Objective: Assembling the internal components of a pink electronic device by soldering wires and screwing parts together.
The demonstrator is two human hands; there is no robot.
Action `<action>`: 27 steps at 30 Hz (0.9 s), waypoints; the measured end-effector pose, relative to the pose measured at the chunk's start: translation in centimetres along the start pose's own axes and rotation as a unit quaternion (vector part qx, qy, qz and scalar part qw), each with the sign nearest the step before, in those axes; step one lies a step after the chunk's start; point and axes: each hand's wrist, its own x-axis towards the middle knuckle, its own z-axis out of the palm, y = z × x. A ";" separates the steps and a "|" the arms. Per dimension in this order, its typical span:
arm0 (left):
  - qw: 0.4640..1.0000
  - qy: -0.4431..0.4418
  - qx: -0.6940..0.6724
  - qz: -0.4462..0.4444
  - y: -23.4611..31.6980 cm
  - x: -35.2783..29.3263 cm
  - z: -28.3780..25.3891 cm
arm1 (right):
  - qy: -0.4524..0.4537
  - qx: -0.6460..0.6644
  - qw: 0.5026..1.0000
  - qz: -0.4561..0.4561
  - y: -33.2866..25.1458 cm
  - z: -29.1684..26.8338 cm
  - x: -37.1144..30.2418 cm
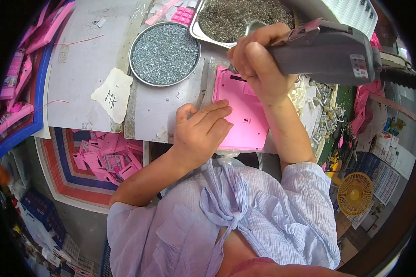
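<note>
A pink plastic panel (pixel 240 108) is laid flat on the tabletop (pixel 85 69), near its front edge. It is pressed down at its left edge by the left hand (pixel 201 131), whose grip is loose, with fingers spread flat on the panel and nothing clasped. A grey power screwdriver (pixel 326 51) is clenched firmly in the right hand (pixel 259 62), its tip at the panel's upper left corner. A round dish of screws (pixel 164 54) is set just beside the panel.

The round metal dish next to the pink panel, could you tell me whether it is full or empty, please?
Full. The round metal dish is heaped nearly to its rim with small silvery screws, and none of its bottom shows.
</note>
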 end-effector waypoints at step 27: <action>0.996 0.060 -0.061 -0.023 -0.9 0.8 -1.3 | -0.067 0.037 0.997 0.016 -7.5 3.1 -2.1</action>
